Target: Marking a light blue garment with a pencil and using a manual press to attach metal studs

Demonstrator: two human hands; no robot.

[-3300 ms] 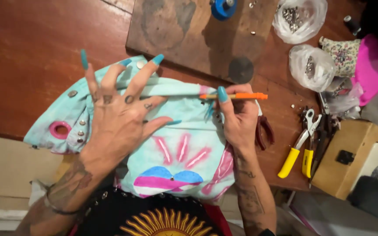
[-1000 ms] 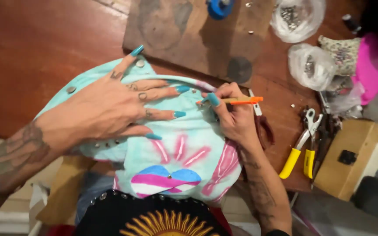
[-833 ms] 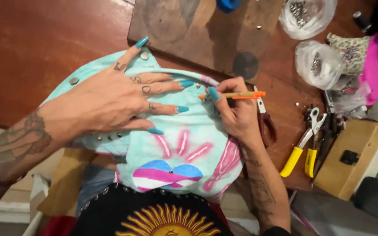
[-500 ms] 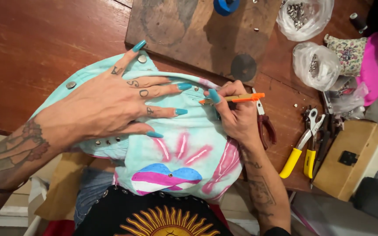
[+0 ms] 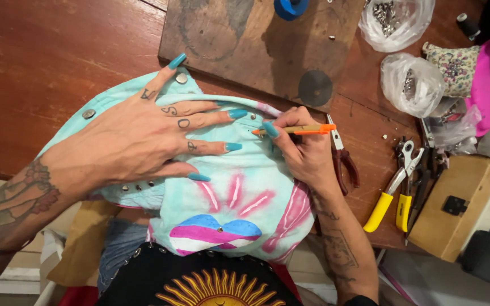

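While my left hand (image 5: 137,141) lies flat with its fingers (image 5: 211,120) spread wide on the pale turquoise garment (image 5: 239,198), my right hand (image 5: 307,153) pinches an orange pen (image 5: 296,130) just beside it. From the head camera, the pen's long axis runs nearly level, left to right, its tip pointing toward my left fingertips and resting on the cloth near a small stud. The right hand is the one closer to that spot; the left only pins the fabric smooth. The garment drapes over the near edge of the wooden tabletop (image 5: 46,56), painted pink and blue below. Red-handled pliers (image 5: 344,164) lie just right of my right hand, yellow-handled tools (image 5: 395,198) farther right.
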